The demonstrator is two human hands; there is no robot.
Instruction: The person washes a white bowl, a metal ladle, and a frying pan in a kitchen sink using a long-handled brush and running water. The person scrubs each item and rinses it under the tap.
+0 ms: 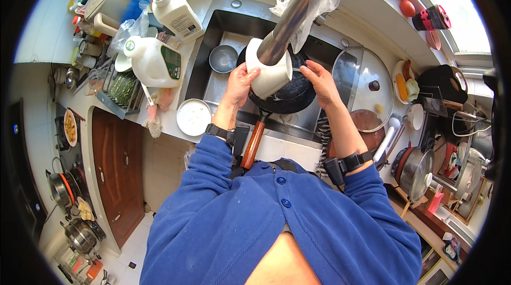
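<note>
My left hand (pixel 240 83) grips a white bowl (pixel 271 81), tilted beneath the metal faucet (pixel 285 21), whose spout overlaps the bowl's mouth. On the bowl's other side is my right hand (pixel 322 84), its thumb and fingers apart by a thin pale piece that looks like a handle; whether they hold it I cannot tell. Below both hands a wet black frying pan (pixel 297 99) lies in the sink (pixel 215 89). The pan's brown wooden handle (pixel 253 145) points toward my body over the front edge. A small metal bowl (pixel 223 58) sits in the sink's left part.
A white plate (pixel 194 117) with crumbs rests at the sink's front left corner. Left of the sink stand a white jug (pixel 153 61) and a pump bottle (pixel 173 11). To the right are a glass lid (pixel 361 81), a white-handled brush (pixel 387 135) and a lidded pot (pixel 415 173).
</note>
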